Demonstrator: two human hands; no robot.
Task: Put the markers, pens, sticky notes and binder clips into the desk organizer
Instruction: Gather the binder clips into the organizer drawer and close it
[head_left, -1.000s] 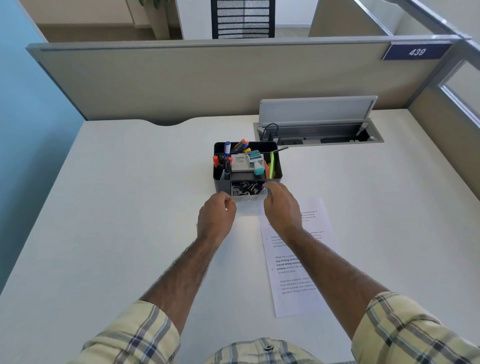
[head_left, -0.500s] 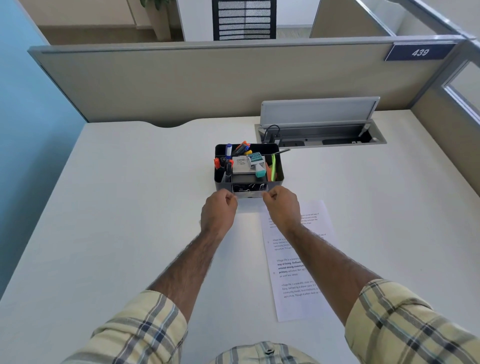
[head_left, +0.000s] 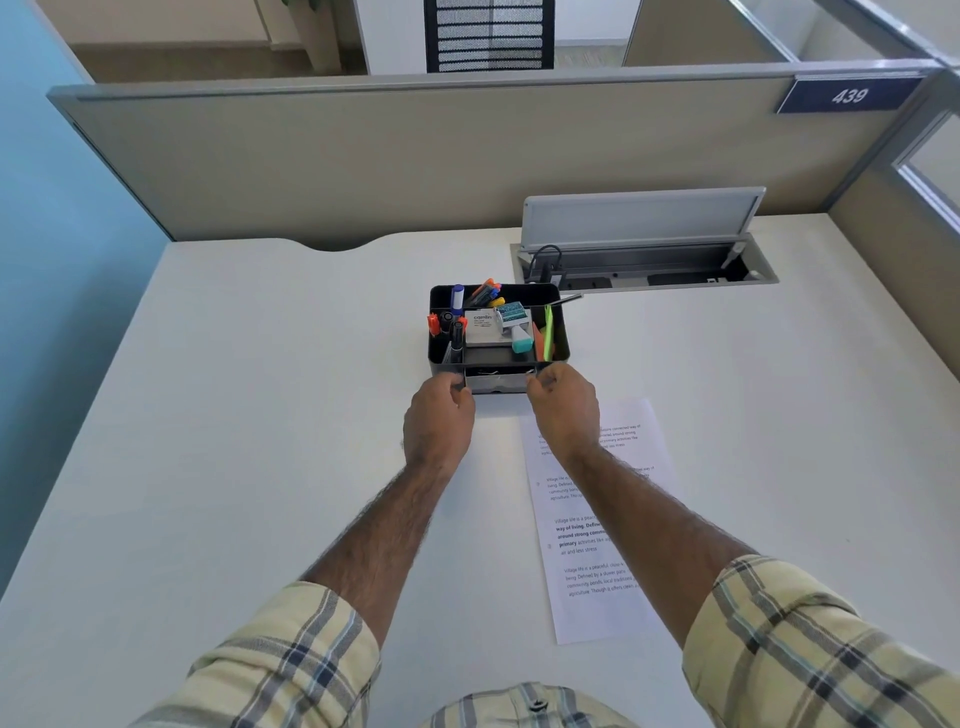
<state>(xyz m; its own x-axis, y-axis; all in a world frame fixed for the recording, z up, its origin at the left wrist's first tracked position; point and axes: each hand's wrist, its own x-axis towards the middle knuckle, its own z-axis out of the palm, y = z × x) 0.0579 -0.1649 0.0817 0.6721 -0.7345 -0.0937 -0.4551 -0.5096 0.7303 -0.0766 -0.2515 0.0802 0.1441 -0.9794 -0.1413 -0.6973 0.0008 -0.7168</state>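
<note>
The black desk organizer (head_left: 563, 317) stands mid-desk. Markers and pens (head_left: 457, 300) stand in its back and left compartments. A white "camlin" box (head_left: 480, 328) and a teal item (head_left: 521, 343) lie in the middle, and green and orange sticky notes (head_left: 547, 332) stand on edge at the right. Its front drawer (head_left: 497, 382) sticks out only slightly, showing a sliver of binder clips. My left hand (head_left: 439, 422) has curled fingers on the drawer's left front corner. At the right front corner, my right hand (head_left: 564, 408) holds on the same way.
A printed paper sheet (head_left: 610, 525) lies on the desk under my right forearm. Behind the organizer at the right is an open cable tray (head_left: 644, 266) with its lid raised. A beige partition (head_left: 415, 156) closes the desk's far edge.
The drawer, pulled out with binder clips showing a second ago, has slid almost fully into the organizer. Both hands moved forward with it, the left one coming into contact with the drawer.
</note>
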